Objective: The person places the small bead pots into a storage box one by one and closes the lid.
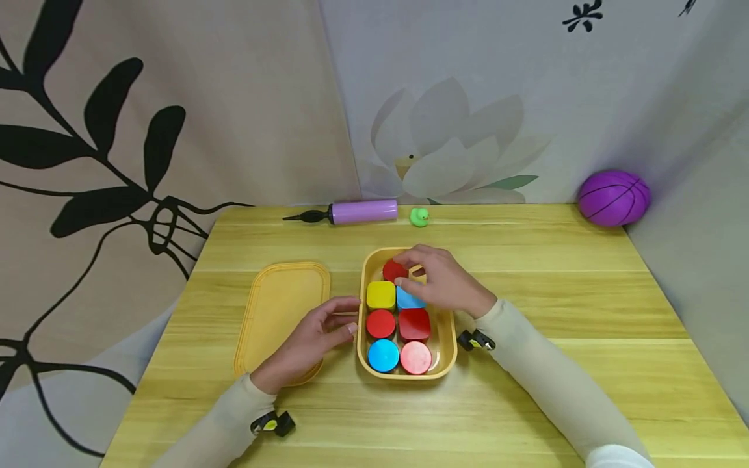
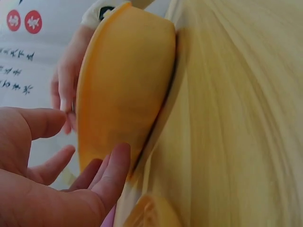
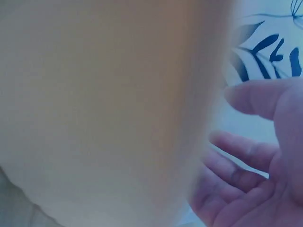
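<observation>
A yellow plastic box (image 1: 406, 376) stands on the table, holding a yellow square block (image 1: 381, 296), a pink round block (image 1: 416, 357) and several red and blue ones. Over its far end, my right hand (image 1: 441, 279) pinches a red round block (image 1: 394, 270) between thumb and fingertips, above a partly covered blue block (image 1: 408, 299). My left hand (image 1: 313, 338) is beside the box's left wall, fingers loosely bent around nothing. In the left wrist view its fingertips come right up to the box wall (image 2: 125, 80). The box side blocks much of the right wrist view.
A flat yellow lid (image 1: 287, 305) lies left of the box, partly under the left forearm. Along the back edge are a purple hand pump (image 1: 363, 212), a small green duck (image 1: 419, 217) and a purple ball (image 1: 614, 198). Patterned curtains hang behind.
</observation>
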Demonstrator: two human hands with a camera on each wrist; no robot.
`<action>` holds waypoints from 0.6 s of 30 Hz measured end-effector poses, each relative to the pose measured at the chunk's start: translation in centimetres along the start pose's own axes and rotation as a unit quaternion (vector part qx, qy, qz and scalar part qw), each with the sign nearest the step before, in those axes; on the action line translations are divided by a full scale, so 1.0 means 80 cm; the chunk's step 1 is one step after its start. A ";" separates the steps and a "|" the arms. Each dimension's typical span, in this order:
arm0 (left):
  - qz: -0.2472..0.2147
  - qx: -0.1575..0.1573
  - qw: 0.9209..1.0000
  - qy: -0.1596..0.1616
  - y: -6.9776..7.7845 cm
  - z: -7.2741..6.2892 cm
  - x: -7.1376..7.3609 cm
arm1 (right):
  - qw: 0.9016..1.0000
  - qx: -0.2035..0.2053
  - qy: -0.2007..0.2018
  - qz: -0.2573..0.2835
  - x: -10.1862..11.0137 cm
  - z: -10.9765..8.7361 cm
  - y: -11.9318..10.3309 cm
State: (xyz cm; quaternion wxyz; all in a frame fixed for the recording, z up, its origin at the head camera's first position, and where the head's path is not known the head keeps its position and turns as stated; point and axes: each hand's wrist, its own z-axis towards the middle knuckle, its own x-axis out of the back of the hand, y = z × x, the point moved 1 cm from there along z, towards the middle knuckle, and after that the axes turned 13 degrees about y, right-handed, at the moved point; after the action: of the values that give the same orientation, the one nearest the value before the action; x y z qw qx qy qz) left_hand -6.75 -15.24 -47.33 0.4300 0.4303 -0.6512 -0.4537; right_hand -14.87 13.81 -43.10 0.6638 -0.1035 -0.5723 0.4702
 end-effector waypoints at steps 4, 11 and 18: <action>-0.007 0.000 1.000 0.005 -0.002 -0.007 0.014 | 1.000 0.011 -0.022 0.001 0.006 -0.012 -0.021; -0.013 -0.024 1.000 0.010 -0.001 -0.026 0.038 | 0.999 0.030 -0.045 0.006 0.007 -0.034 -0.057; 0.010 -0.035 0.998 0.049 0.004 -0.051 0.066 | 0.998 0.032 -0.041 0.022 -0.003 -0.040 -0.084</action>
State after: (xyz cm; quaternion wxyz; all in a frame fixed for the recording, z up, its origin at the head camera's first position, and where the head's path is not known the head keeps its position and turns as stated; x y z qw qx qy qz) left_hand -4.30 -21.08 -45.26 0.4809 0.4303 -0.6169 -0.4506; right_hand -8.70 11.30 -39.72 0.6322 -0.0753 -0.5810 0.5071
